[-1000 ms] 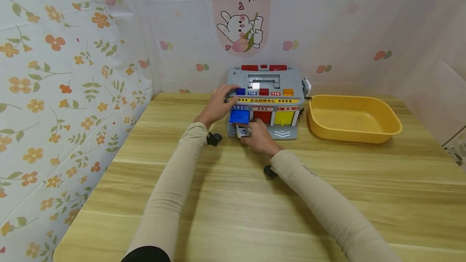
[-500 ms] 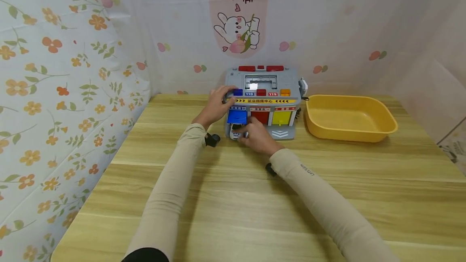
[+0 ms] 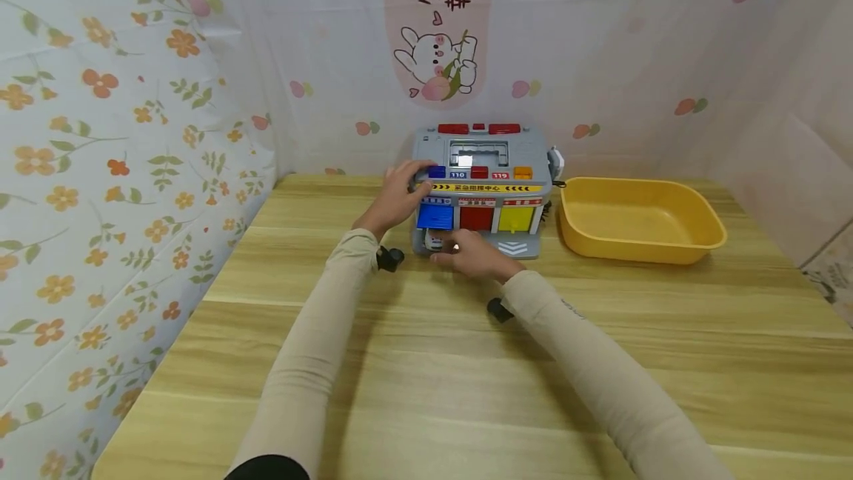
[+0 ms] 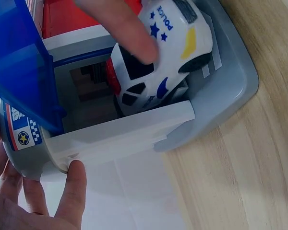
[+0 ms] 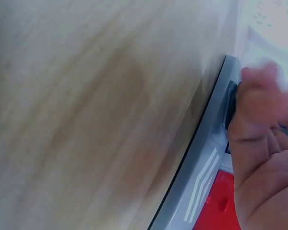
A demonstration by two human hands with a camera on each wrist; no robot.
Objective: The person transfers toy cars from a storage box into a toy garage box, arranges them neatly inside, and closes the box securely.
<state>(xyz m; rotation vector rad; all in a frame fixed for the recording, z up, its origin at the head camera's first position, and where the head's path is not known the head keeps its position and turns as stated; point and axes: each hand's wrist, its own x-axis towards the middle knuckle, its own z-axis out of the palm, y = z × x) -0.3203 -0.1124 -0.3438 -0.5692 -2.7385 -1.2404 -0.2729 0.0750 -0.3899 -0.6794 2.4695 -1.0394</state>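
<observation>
A grey toy rescue station (image 3: pixel 480 187) stands at the back of the table, with a blue door (image 4: pixel 24 62) swung up. A white toy police car (image 4: pixel 170 43) sits askew at that bay, its red-lit rear at the opening and its front out on the grey ramp (image 4: pixel 240 81). My left hand (image 3: pixel 396 195) holds the station's left roof corner, one fingertip against the side wall. My right hand (image 3: pixel 476 254) is at the car. One finger (image 4: pixel 129 36) reaches across the car and touches it by the window; the thumb stands apart in the head view.
A yellow plastic tub (image 3: pixel 643 250) stands right of the station. The red door (image 3: pixel 476 218) and yellow door (image 3: pixel 516 218) beside the blue one are down. A patterned cloth (image 3: pixel 333 58) hangs close behind the station, and another floral one lines the left side.
The car has shifted slightly left towards the blue bay, and less of it shows in the head view. My right fingers have moved over it. My left hand stays on the roof corner.
</observation>
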